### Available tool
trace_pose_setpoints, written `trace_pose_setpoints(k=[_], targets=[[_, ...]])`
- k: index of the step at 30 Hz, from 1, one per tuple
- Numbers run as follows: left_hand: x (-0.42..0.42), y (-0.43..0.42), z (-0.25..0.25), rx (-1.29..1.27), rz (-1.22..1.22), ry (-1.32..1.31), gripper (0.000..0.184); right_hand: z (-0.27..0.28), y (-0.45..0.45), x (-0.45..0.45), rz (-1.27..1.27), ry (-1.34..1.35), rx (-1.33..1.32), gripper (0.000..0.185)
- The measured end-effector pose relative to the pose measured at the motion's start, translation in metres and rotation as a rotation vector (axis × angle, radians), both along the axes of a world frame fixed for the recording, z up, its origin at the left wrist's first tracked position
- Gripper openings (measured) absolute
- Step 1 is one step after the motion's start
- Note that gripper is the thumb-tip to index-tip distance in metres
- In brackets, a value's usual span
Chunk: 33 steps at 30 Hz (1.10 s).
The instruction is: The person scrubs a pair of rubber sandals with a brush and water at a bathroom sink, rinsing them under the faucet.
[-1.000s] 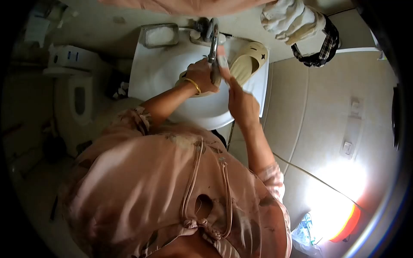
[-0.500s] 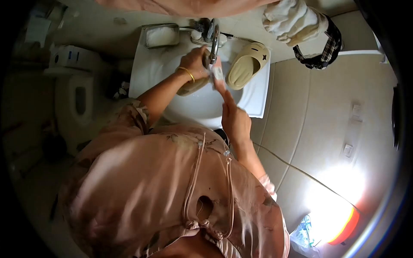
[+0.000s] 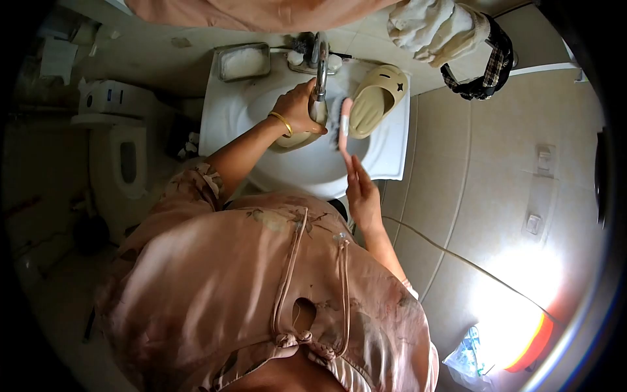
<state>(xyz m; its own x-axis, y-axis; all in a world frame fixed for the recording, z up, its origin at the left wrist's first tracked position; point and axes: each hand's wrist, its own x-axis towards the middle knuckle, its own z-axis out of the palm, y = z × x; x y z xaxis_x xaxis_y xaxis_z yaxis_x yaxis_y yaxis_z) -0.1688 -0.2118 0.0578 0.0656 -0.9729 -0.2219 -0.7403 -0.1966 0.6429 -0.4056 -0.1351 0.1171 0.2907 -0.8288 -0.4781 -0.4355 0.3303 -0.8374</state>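
My left hand (image 3: 297,110), with a gold bangle at the wrist, grips a beige slipper (image 3: 295,141) in the sink under the faucet (image 3: 321,72). The hand covers much of that slipper. A pink-handled brush (image 3: 345,124) with dark bristles is in my right hand (image 3: 363,198), fingers closed around the handle's lower end. Its bristles face left, apart from the held slipper. The matching beige slipper (image 3: 379,101), with a star-shaped mark, leans on the right side of the white sink (image 3: 385,162).
A clear-lidded soap dish (image 3: 243,62) sits on the sink's back left corner. A toilet (image 3: 127,153) stands at left. White cloth (image 3: 437,32) and a checked band (image 3: 490,78) hang at upper right. A cord (image 3: 450,251) crosses the right wall near a bright light and plastic bag (image 3: 469,356).
The brush has moved away from the held slipper, to the right, and now stands more upright. My right hand has shifted slightly right and down. My left hand still grips the slipper.
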Motion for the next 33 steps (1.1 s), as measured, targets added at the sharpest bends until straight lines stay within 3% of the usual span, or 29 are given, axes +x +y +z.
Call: trace_pose_setpoints(k=[2, 5, 7, 8, 11, 12, 15, 17, 19, 23, 26, 28, 29, 31, 33], targets=[[-0.001, 0.002, 0.000, 0.015, -0.015, -0.024, 0.095, 0.007, 0.016, 0.001, 0.081, 0.037, -0.079, 0.041], [-0.006, 0.003, 0.009, 0.023, -0.044, 0.025, 0.083, -0.015, -0.004, 0.020, 0.002, 0.050, -0.110, 0.039], [-0.004, -0.002, 0.018, 0.009, -0.020, 0.141, 0.085, -0.021, -0.023, 0.024, -0.027, -0.080, 0.037, 0.040], [0.004, -0.002, -0.006, -0.053, -0.053, 0.117, 0.080, -0.022, -0.032, 0.024, -0.048, -0.144, 0.110, 0.040], [-0.006, 0.010, 0.013, -0.073, -0.109, 0.022, 0.077, 0.001, -0.051, 0.026, -0.066, -0.164, 0.301, 0.042], [-0.006, 0.008, 0.019, -0.058, -0.116, 0.124, 0.080, -0.003, -0.053, 0.031, -0.077, -0.186, 0.214, 0.044], [0.004, 0.011, 0.013, 0.010, -0.227, 0.061, 0.104, -0.004, -0.068, 0.035, -0.109, -0.317, 0.346, 0.044], [-0.006, 0.025, -0.008, -0.169, -0.323, -0.028, 0.124, -0.006, -0.070, 0.034, -0.104, -0.341, 0.388, 0.044], [-0.009, 0.028, 0.000, -0.183, -0.291, 0.052, 0.121, -0.005, -0.077, 0.031, -0.105, -0.362, 0.419, 0.044], [-0.003, 0.027, 0.021, -0.038, -0.305, -0.032, 0.117, 0.012, -0.042, -0.006, 0.067, -0.073, 0.098, 0.041], [-0.011, 0.029, 0.032, 0.020, -0.285, -0.095, 0.108, 0.008, -0.029, -0.019, 0.243, 0.113, -0.340, 0.039], [-0.018, 0.038, 0.021, -0.029, -0.270, -0.172, 0.103, 0.016, -0.047, -0.005, 0.313, 0.214, -0.287, 0.037], [-0.017, 0.039, 0.022, -0.059, -0.225, -0.071, 0.103, 0.017, -0.060, 0.003, 0.343, 0.266, -0.258, 0.036], [-0.004, 0.030, 0.028, -0.135, -0.131, 0.122, 0.103, 0.010, -0.082, 0.016, 0.370, 0.136, -0.288, 0.035], [0.010, 0.027, 0.008, -0.095, -0.115, 0.068, 0.117, 0.006, -0.090, 0.029, 0.413, 0.053, -0.337, 0.035]])
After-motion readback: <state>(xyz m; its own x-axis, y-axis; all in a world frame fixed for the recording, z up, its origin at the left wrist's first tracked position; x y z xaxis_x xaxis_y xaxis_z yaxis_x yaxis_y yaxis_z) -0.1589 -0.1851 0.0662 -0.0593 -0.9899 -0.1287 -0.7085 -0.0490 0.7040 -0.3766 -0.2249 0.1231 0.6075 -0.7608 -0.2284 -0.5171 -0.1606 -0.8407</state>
